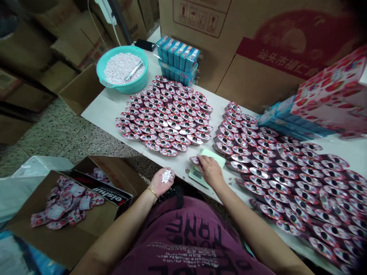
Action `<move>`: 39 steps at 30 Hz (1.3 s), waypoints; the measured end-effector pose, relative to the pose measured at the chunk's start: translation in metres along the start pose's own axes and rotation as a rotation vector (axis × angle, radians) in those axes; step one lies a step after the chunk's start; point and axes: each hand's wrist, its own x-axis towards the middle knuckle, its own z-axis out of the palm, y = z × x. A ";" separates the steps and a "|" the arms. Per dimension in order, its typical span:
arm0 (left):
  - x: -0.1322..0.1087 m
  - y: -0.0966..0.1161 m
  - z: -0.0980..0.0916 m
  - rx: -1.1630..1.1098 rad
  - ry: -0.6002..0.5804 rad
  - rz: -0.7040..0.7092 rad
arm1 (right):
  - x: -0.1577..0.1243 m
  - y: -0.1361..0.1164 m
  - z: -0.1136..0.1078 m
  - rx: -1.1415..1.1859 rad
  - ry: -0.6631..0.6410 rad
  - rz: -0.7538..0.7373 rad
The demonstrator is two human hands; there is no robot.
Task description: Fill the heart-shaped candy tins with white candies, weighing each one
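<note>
My left hand (162, 180) is palm up and cupped, holding a small heap of white tablets (166, 176). My right hand (211, 170) grips a small oval-topped pack (195, 160) with a red and white print, at the left side of a pale green scale (211, 155). The fingers and wrist cover part of the scale. Left of that hand, many packs (168, 131) of the same look stand upright in a tight group with dark round openings on top. A second large group of packs (283, 179) spreads out on the right.
A turquoise basin (101, 72) full of white tablets, with a metal scoop (133, 71), stands at the table's far left. Blue boxes (177, 61) are stacked behind the packs. A strawberry-print carton (332, 91) is at the right. Below left, an open carton (94, 236) holds strawberry-print packs.
</note>
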 end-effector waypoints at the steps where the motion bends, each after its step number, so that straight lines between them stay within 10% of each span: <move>1: 0.000 0.003 -0.006 -0.003 0.024 0.012 | 0.010 -0.013 0.005 0.013 -0.001 -0.047; 7: 0.010 0.017 -0.016 0.030 0.078 0.045 | 0.046 -0.057 0.035 0.065 0.029 -0.142; 14: 0.024 0.030 -0.003 0.092 0.081 0.059 | -0.006 0.038 0.017 0.002 0.270 0.251; 21: 0.013 0.006 0.014 0.113 0.054 0.024 | 0.011 0.094 0.000 -0.217 0.160 0.337; 39: 0.027 -0.053 0.041 0.259 -0.043 -0.076 | -0.056 -0.036 -0.009 0.088 0.100 -0.233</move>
